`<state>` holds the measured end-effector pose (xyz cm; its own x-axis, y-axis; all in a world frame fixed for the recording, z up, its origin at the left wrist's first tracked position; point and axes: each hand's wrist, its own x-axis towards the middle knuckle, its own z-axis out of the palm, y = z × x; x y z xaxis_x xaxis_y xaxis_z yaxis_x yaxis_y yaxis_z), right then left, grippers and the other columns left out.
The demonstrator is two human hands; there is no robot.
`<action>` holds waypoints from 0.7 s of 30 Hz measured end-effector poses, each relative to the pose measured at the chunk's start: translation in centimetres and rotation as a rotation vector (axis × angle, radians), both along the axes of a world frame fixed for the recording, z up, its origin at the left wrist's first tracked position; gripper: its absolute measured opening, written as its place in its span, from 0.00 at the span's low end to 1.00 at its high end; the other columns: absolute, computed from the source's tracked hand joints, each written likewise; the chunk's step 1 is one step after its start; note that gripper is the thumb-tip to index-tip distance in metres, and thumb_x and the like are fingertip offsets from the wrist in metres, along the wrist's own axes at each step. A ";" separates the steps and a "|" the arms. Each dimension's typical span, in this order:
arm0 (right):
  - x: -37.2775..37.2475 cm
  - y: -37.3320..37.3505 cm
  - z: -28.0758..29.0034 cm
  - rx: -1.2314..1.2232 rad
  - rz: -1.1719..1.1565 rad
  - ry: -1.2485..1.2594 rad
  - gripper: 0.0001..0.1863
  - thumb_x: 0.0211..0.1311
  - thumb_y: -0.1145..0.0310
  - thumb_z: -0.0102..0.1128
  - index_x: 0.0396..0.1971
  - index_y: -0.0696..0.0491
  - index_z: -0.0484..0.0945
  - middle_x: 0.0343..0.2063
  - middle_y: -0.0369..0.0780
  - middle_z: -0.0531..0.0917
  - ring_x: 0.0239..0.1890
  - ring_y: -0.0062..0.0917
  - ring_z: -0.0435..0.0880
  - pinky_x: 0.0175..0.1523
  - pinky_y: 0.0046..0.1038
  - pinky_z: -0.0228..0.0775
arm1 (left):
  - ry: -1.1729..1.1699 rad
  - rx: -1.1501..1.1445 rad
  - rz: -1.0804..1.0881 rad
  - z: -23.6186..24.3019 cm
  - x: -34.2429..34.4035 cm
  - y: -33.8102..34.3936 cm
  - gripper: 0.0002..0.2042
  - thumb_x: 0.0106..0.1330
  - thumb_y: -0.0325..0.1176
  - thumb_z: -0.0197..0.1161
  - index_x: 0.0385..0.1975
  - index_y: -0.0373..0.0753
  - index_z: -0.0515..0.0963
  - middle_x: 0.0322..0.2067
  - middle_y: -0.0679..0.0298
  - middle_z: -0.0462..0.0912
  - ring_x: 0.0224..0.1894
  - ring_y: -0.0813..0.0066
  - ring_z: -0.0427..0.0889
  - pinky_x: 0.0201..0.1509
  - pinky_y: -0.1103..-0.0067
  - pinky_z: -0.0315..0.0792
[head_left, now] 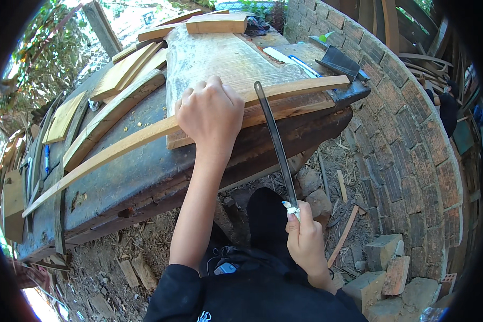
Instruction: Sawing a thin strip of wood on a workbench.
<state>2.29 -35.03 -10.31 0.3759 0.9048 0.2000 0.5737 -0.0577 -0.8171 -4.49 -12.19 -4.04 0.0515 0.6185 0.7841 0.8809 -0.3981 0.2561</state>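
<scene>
My left hand is closed in a fist over a long wooden strip, pressing it down against the bench. The strip lies slantwise across the bench from lower left to upper right, and its middle is hidden under the hand. My right hand is wrapped round the whitish, wrapped handle of a long flat dark metal tool, which looks like a file. Its rounded far end reaches over the strip, right of my left hand; whether they touch I cannot tell. Beneath the strip lies a broad pale wooden slab.
Wooden boards and a thick beam lie at the bench's left. A white-and-blue tool and a dark angled metal piece sit at its right end. A curved brick wall bounds the right; loose bricks stand below.
</scene>
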 end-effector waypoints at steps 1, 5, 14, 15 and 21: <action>0.0 0.0 0.1 -0.005 -0.010 -0.009 0.09 0.63 0.74 0.46 0.43 0.58 0.66 0.20 0.49 0.78 0.23 0.44 0.79 0.23 0.37 0.67 | 0.004 0.030 0.012 -0.1 0.0 0.1 0.08 0.50 0.31 0.52 0.20 0.37 0.78 0.23 0.58 0.78 0.28 0.61 0.76 0.33 0.70 0.68; -0.2 0.4 0.8 -0.039 -0.013 -0.021 0.09 0.63 0.74 0.46 0.42 0.59 0.65 0.21 0.50 0.78 0.23 0.46 0.79 0.23 0.39 0.67 | 0.013 0.040 0.047 0.0 0.0 0.6 0.08 0.49 0.31 0.52 0.25 0.36 0.77 0.30 0.56 0.74 0.35 0.60 0.72 0.38 0.69 0.65; 0.1 4.9 4.3 -0.079 -0.003 -0.260 0.06 0.62 0.74 0.45 0.37 0.60 0.63 0.17 0.54 0.76 0.23 0.49 0.78 0.23 0.44 0.66 | -0.023 0.163 -0.097 0.3 -0.5 0.5 0.06 0.54 0.34 0.53 0.24 0.41 0.75 0.32 0.63 0.76 0.38 0.64 0.74 0.42 0.72 0.64; 0.1 5.5 4.0 -0.046 -0.006 -0.283 0.07 0.62 0.74 0.45 0.36 0.61 0.63 0.15 0.54 0.75 0.22 0.49 0.77 0.23 0.46 0.67 | -0.028 0.161 -0.099 0.1 -0.4 0.5 0.06 0.54 0.34 0.53 0.24 0.41 0.75 0.32 0.63 0.76 0.38 0.64 0.74 0.42 0.72 0.64; -0.3 6.1 3.7 -0.045 -0.032 -0.303 0.07 0.63 0.72 0.45 0.35 0.60 0.63 0.15 0.54 0.75 0.22 0.49 0.77 0.22 0.46 0.66 | 0.060 0.125 -0.120 0.0 -0.5 1.3 0.11 0.60 0.37 0.51 0.21 0.39 0.76 0.20 0.60 0.79 0.28 0.63 0.78 0.39 0.69 0.67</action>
<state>2.02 -28.93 -6.66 0.3337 0.9040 0.2672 0.7881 -0.1120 -0.6052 -4.98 -10.89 -4.05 0.1683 0.5035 0.8475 0.8376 -0.5263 0.1463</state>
